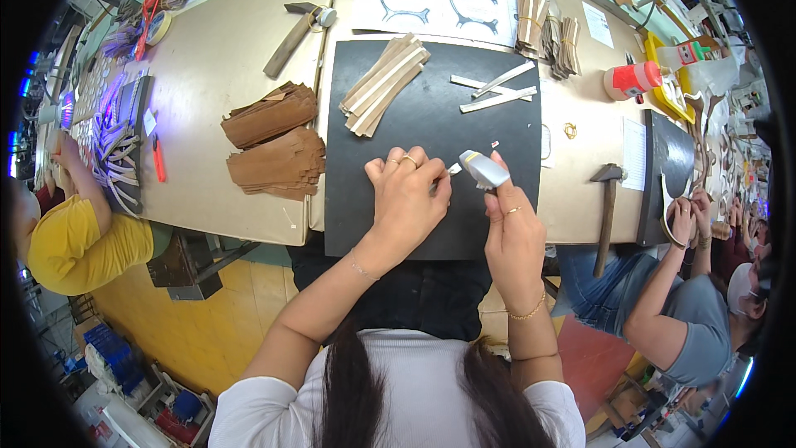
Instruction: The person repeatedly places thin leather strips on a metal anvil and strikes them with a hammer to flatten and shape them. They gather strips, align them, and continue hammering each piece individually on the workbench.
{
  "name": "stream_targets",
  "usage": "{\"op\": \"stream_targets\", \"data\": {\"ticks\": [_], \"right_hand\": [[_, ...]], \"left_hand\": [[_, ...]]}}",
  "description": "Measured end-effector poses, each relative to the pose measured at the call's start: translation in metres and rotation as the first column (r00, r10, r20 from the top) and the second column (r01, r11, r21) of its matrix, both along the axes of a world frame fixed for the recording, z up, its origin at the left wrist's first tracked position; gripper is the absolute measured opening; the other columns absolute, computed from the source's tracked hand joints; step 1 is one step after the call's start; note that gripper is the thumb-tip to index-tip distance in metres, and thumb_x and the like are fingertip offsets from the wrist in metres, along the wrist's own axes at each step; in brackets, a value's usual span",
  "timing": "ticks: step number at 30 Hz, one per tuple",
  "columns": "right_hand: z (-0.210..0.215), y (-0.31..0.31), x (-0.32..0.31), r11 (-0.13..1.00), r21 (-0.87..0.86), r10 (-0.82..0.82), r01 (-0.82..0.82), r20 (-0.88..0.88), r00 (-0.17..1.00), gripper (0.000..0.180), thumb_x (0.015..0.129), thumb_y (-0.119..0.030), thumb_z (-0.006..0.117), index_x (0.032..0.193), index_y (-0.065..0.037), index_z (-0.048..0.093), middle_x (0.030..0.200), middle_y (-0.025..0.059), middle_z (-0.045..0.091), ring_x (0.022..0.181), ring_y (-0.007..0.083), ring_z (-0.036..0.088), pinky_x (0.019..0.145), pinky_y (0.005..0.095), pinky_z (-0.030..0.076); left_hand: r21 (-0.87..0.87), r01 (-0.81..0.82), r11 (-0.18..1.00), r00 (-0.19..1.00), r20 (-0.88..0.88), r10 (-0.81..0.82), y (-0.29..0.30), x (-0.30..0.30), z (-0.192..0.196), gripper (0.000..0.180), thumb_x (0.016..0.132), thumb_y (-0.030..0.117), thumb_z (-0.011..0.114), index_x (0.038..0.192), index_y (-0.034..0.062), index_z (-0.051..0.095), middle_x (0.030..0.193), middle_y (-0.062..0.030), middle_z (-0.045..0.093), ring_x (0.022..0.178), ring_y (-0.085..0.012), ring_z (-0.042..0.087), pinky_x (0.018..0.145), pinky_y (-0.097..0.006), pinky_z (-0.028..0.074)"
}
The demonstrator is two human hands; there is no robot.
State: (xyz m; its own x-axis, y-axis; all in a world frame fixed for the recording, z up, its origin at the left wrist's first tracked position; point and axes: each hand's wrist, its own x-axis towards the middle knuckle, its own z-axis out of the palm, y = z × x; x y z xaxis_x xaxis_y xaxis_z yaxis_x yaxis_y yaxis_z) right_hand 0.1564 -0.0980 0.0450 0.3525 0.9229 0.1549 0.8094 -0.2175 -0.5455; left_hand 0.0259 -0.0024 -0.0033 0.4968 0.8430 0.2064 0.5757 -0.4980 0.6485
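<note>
Over the black work board [356,228], my left hand [410,203] is closed, fingers curled, on a small pale strip [453,169] whose end shows past the fingertips. The rest of the strip is hidden by the hand. Just to the right, my right hand [516,236] grips what looks like a hammer [484,171]; its silvery head is raised close beside the strip's end, and the handle is mostly hidden. A fanned bundle of beige strips [383,87] lies at the board's far left. Several loose pale strips [497,91] cross each other at the far right.
Two stacks of brown leather pieces [274,145] lie left of the board. One hammer [292,41] rests behind them; another hammer [609,207] lies at right, its handle over the table edge. Bottles [632,80] stand far right. Co-workers sit left [75,241] and right [696,323].
</note>
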Motion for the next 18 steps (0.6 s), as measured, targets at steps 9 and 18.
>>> {"op": "stream_targets", "data": {"ticks": [9, 18], "right_hand": [[0.0, 0.004, 0.001, 0.993, 0.116, 0.019, -0.013, -0.05, 0.999, 0.047, 0.101, -0.018, 0.062, 0.148, -0.019, 0.056, 0.082, 0.0107, 0.062, 0.062, 0.0314, 0.065, 0.057, 0.0423, 0.053], [-0.004, 0.002, -0.004, 0.98, -0.194, 0.065, -0.044, 0.101, 0.993, 0.045, 0.103, -0.021, 0.06, 0.148, -0.02, 0.056, 0.08, 0.0101, 0.062, 0.061, 0.0321, 0.065, 0.055, 0.0425, 0.054]], "left_hand": [[0.064, -0.005, 0.998, 1.0, -0.024, 0.006, -0.002, -0.002, -0.001, 0.009, 0.079, 0.015, 0.08, 0.081, 0.013, 0.072, 0.084, 0.0011, 0.059, 0.088, -0.0207, 0.055, 0.084, -0.041, 0.031], [-0.023, -0.003, 1.0, 1.0, 0.003, 0.003, -0.002, -0.016, -0.002, 0.012, 0.078, 0.017, 0.082, 0.083, 0.0112, 0.074, 0.087, 0.0017, 0.063, 0.093, -0.0195, 0.055, 0.086, -0.04, 0.031]]}}
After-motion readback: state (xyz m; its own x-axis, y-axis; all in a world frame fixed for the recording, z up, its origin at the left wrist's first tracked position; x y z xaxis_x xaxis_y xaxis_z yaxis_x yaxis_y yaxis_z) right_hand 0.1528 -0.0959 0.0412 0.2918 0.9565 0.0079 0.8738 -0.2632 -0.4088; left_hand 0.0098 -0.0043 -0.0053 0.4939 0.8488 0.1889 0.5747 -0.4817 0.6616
